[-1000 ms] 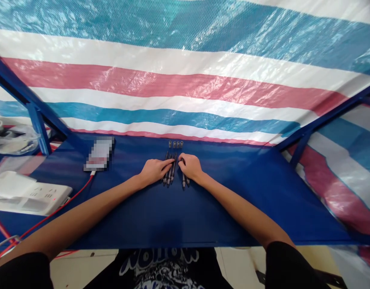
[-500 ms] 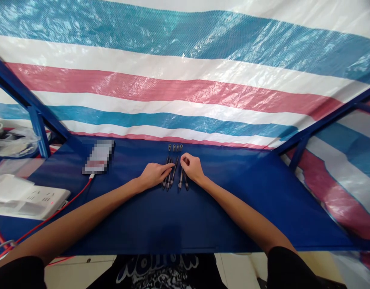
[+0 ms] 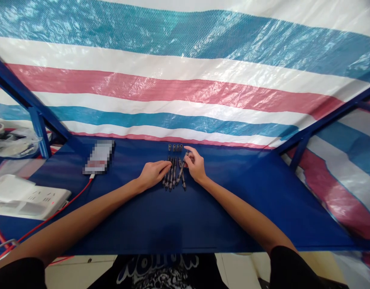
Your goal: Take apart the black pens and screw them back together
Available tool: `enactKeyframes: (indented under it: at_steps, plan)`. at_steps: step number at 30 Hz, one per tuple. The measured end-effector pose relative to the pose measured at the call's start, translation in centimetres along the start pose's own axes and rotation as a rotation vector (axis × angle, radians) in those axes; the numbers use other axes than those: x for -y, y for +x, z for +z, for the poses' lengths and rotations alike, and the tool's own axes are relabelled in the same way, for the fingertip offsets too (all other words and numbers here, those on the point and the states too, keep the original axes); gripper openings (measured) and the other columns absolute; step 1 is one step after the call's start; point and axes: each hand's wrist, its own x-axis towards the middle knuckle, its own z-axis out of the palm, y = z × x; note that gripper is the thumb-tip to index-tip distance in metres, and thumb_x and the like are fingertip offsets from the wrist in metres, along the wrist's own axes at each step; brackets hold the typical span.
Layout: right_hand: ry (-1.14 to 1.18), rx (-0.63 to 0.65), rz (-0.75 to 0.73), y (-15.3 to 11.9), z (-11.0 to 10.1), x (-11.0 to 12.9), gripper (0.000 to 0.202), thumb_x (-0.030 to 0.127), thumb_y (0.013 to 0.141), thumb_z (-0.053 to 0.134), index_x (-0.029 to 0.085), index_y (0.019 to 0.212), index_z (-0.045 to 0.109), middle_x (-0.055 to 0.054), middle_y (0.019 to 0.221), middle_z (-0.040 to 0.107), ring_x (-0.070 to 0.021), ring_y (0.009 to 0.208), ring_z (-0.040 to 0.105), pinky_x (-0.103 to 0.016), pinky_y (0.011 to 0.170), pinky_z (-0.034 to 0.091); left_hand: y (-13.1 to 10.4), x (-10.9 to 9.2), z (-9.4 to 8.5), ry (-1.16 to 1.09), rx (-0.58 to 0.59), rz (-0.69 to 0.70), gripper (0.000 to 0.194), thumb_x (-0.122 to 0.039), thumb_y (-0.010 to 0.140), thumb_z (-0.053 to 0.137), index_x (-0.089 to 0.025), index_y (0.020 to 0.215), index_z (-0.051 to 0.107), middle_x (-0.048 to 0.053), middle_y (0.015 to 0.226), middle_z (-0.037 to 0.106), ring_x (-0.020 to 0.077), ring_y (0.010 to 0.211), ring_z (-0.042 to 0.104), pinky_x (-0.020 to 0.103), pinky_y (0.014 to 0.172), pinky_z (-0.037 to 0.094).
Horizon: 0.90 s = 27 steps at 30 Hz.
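Observation:
Several dark, slim pen-like rods [image 3: 173,172] lie side by side on the blue table [image 3: 137,224], their lower ends toward me. My left hand [image 3: 153,174] rests at the left edge of this row, fingers together; whether it grips a rod is too small to tell. A tilted rod [image 3: 180,173] has its upper end between the thumb and fingers of my right hand [image 3: 195,164], whose index finger is stretched out. Another rod [image 3: 184,182] lies slanted beneath it. Just beyond the rods, several short dark cylinders [image 3: 174,147] form a short line.
A blurred-out phone [image 3: 99,157] on a red cable [image 3: 79,193] lies at the left. Nearer the left edge is a white power strip [image 3: 46,198]. Blue frame bars and a striped sheet [image 3: 185,88] stand behind the table.
The rods on the left are now closer together and more upright in the row. My right hand has shifted slightly right, its index finger has stretched out, and the rod at it now tilts.

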Motion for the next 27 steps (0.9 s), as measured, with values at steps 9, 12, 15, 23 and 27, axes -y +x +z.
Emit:
enactKeyframes:
  at_steps: [9,12,15,23,27]
  plan:
    - [0.291,-0.026,0.069,0.0,0.9,0.8,0.03,0.038,0.085,0.05,0.024,0.11,0.042,0.003,0.068,0.057,-0.0172,0.061,0.065,-0.033,0.063,0.057,0.5,-0.1,-0.4,-0.082,0.106,0.012,0.044,-0.042,0.1,0.028,-0.02,0.106,0.066,0.004,0.101,0.07,0.0148,0.089,0.064,0.023,0.078,0.046]
    - [0.327,-0.043,0.058,-0.1,1.1,0.6,0.028,0.04,0.083,0.057,0.024,0.102,0.044,0.003,0.069,0.06,-0.018,0.063,0.067,-0.033,0.065,0.057,0.4,-0.1,-0.5,-0.103,0.109,0.03,0.043,-0.044,0.098,0.032,-0.019,0.102,0.067,0.004,0.096,0.071,0.0144,0.082,0.065,0.023,0.073,0.046]
    - [0.323,-0.069,0.046,-0.1,1.3,0.2,0.026,0.04,0.081,0.063,0.023,0.092,0.047,0.003,0.064,0.061,-0.0168,0.059,0.066,-0.031,0.062,0.055,0.4,0.0,-0.5,-0.113,0.034,-0.025,0.042,-0.045,0.097,0.036,-0.017,0.095,0.068,0.003,0.082,0.07,0.0129,0.07,0.062,0.022,0.067,0.044]
    - [0.18,-0.104,0.066,0.2,1.1,-0.5,0.035,0.048,0.074,0.071,0.021,0.074,0.049,0.006,0.054,0.05,-0.0113,0.048,0.051,-0.024,0.049,0.041,0.4,0.5,-0.2,-0.177,-0.172,-0.024,0.037,-0.044,0.095,0.045,-0.017,0.088,0.069,0.002,0.078,0.071,0.0115,0.064,0.062,0.02,0.062,0.044]
    - [0.144,-0.108,0.049,0.3,1.1,-0.5,0.036,0.05,0.075,0.069,0.021,0.072,0.048,0.007,0.054,0.045,-0.01,0.049,0.045,-0.023,0.049,0.037,0.4,0.7,0.0,-0.166,-0.216,-0.003,0.036,-0.044,0.095,0.045,-0.017,0.09,0.069,0.004,0.084,0.073,0.0139,0.071,0.066,0.022,0.068,0.047]
